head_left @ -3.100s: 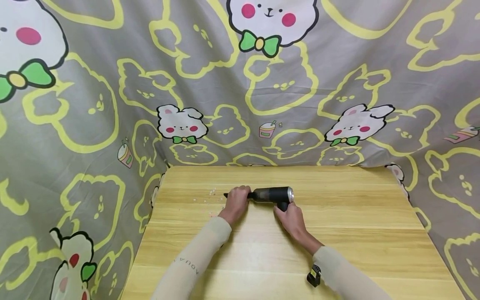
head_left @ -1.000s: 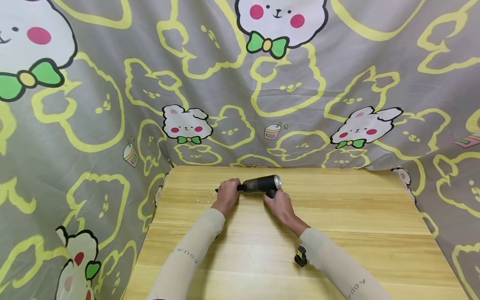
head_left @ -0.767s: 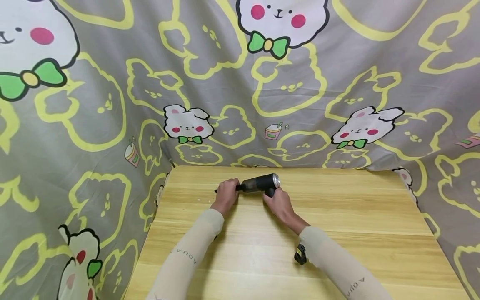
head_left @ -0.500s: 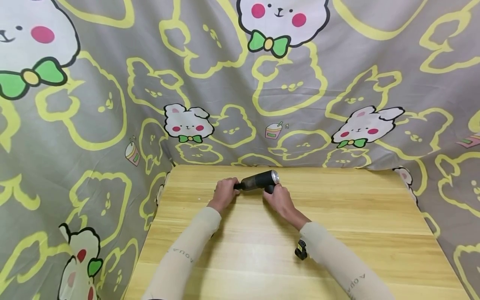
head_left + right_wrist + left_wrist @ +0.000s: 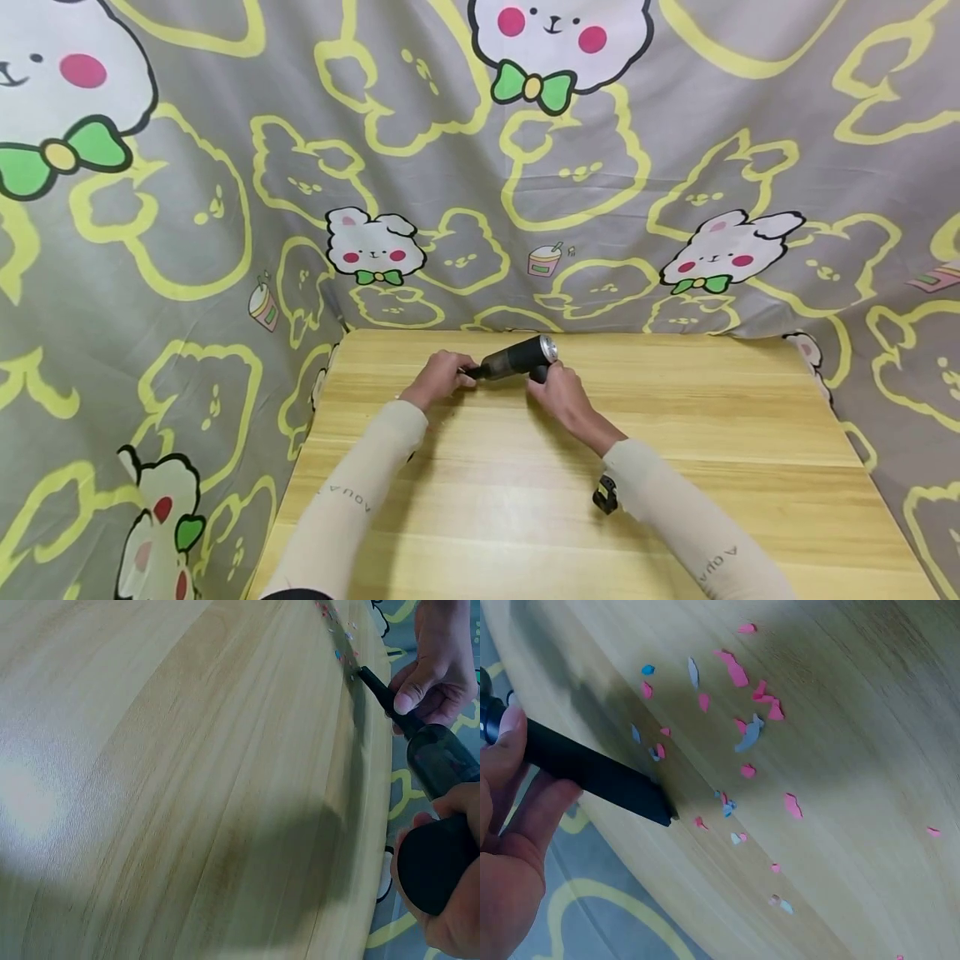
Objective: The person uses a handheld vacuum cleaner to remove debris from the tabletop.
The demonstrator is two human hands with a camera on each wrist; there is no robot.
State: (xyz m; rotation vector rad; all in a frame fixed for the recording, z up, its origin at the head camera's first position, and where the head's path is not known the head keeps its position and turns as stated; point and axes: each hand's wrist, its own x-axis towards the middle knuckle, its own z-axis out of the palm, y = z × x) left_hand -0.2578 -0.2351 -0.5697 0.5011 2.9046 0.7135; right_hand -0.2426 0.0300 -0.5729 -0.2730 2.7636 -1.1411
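A black handheld vacuum cleaner with a smoky see-through dust cup and a silver rear end spans my two hands near the table's far edge. My right hand grips its handle, fingers curled round the round black base. At the front, my left hand pinches the flat black nozzle between thumb and fingers. The nozzle's tip points down close over the wood, beside scattered pink, blue and whitish scraps. In the head view, my left hand covers most of the nozzle and scraps.
The wooden table extends toward me and to the right. Behind it and along the sides hangs a grey curtain printed with cartoon animals. A small black and yellow device is strapped at my right wrist.
Both hands have carried the vacuum left and toward the far edge, its rear end now higher. Lately my left wrist has swung left, and its fingers no longer wrap over the nozzle from above.
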